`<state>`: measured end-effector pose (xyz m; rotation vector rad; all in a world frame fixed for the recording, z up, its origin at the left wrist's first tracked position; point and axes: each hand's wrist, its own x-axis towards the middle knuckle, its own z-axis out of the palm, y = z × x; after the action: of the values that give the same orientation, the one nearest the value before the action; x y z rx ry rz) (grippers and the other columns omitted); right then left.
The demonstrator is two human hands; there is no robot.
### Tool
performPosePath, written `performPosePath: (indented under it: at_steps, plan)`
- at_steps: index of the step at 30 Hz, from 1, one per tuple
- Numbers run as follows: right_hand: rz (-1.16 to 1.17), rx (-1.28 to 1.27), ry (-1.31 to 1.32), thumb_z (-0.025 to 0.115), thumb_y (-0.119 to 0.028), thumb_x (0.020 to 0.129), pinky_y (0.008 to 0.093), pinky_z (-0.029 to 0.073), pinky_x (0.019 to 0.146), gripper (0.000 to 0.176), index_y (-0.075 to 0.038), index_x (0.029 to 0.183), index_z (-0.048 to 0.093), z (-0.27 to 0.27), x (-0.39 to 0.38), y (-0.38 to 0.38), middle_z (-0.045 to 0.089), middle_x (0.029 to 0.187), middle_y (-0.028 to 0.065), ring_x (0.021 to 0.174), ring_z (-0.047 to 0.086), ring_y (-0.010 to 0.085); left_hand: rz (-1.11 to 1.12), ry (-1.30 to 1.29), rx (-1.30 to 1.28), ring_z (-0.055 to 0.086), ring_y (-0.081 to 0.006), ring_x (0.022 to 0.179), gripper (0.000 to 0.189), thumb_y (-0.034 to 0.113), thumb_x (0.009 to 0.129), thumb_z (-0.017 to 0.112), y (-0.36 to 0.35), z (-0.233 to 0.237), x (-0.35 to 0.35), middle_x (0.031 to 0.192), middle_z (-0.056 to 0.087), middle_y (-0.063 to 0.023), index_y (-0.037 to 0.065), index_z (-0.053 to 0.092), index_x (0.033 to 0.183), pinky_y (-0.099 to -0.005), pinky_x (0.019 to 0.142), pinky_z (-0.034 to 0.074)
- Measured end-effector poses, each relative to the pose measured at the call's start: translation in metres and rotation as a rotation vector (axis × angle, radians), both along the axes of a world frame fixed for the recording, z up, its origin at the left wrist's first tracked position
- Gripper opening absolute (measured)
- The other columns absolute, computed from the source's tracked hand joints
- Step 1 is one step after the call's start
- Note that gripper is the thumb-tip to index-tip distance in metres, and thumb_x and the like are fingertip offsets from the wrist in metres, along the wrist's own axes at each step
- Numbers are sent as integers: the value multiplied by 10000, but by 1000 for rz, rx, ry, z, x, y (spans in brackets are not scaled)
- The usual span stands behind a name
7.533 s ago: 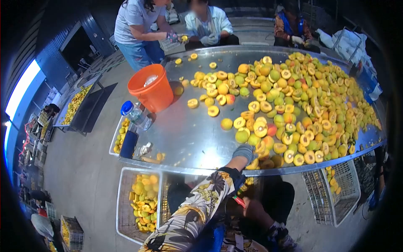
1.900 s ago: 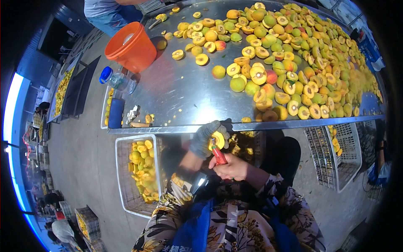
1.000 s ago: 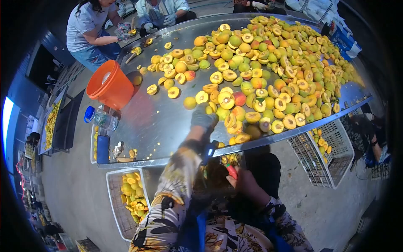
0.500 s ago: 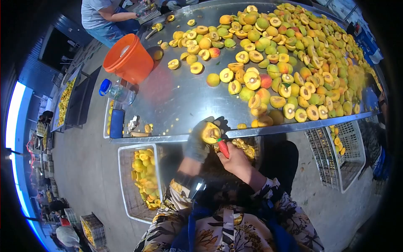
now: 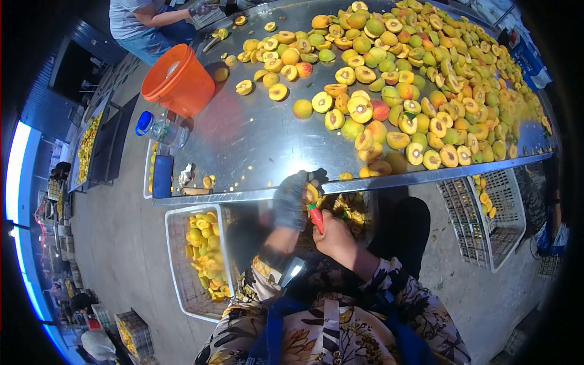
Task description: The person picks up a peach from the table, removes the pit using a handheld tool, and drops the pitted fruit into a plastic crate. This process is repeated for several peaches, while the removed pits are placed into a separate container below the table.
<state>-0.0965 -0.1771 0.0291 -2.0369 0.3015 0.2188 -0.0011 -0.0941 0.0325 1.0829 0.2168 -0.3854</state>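
Observation:
At the table's near edge, my left hand (image 5: 290, 199), in a dark grey glove, is closed round a yellow peach half (image 5: 311, 193). The cut face is turned toward my right hand (image 5: 336, 235), which is bare and wrapped round a red-handled pitting knife (image 5: 316, 218). The knife's tip meets the peach flesh; its blade is too small and covered to make out. Below both hands, between my knees, a container holds yellow peach scraps (image 5: 350, 210). Many halved peaches (image 5: 420, 121) lie heaped on the metal table (image 5: 255, 143), several with stones showing.
An orange bucket (image 5: 179, 82) and a blue-capped bottle (image 5: 163, 131) stand at the table's left. A white crate (image 5: 173, 267) with peach pieces sits by my left knee. Stacked crates (image 5: 486, 225) are at right. Another person (image 5: 143, 27) works at the far left edge.
The peach half has turned in my left hand, so less of its cut face shows. My right hand and the knife have shifted slightly left and down. The view has moved a little.

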Motion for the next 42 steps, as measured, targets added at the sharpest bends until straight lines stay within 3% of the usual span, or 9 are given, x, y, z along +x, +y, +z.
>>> performPosePath:
  at_steps: [4,10,18,25,29,32,34,35,42]
  plan:
    - [154,-30,-65,533,-133,753,380,461,531,204,-13,912,490,-4,4,-8,562,675,203,600,580,352,-229,172,-143,598,-202,641,191,201,828,595,15,6,9,762,595,-101,13,565,827,-313,513,513]
    - [200,937,529,493,-69,815,223,297,333,126,-68,940,479,8,7,-20,401,567,-10,383,354,53,-325,84,-171,604,-215,613,225,220,813,610,21,-5,13,762,595,-114,2,569,849,-332,504,532]
    - [586,1516,490,537,-51,812,209,315,380,128,-36,938,523,-21,-1,-29,424,564,-18,403,374,53,-86,299,-447,602,-232,613,399,396,840,555,6,-17,16,707,600,-136,-2,583,833,-350,531,528]
    - [782,-548,-23,508,-115,791,358,468,553,135,-32,867,583,-67,-8,-47,605,674,98,614,595,248,75,54,-135,605,-246,684,413,412,813,581,82,37,18,753,631,-139,0,600,823,-288,601,507]
    - [699,-522,-7,498,-129,776,410,473,624,144,-50,863,581,-75,-15,-50,617,714,126,718,607,303,-21,-248,1642,628,-233,811,345,303,773,668,195,-5,47,923,650,-128,22,635,971,-321,723,486]
    - [538,-490,-79,525,-142,769,417,473,621,156,-53,890,567,-66,-11,-45,614,706,136,693,610,308,-8,-572,1733,621,-237,877,364,294,769,669,163,3,70,968,642,-129,40,614,1024,-348,767,477]
    - [479,-473,-63,559,-156,755,422,474,616,202,-52,928,559,-57,-8,-47,613,711,148,684,609,318,-19,-546,1064,612,-274,908,396,299,758,671,112,-25,106,985,630,-156,68,595,1070,-365,772,477]
    - [447,-468,-57,577,-164,749,424,474,614,229,-52,948,554,-52,-6,-50,613,714,154,679,609,324,-253,-761,1474,605,-306,915,449,318,740,678,64,3,108,994,615,-188,96,571,1115,-378,780,475]
    - [53,-295,-153,666,-226,733,395,485,611,396,-54,1063,531,-16,-36,-85,616,741,177,682,607,352,-631,-730,1485,558,-333,964,565,385,710,637,-122,-26,151,1049,572,-203,87,493,1167,-392,831,443]
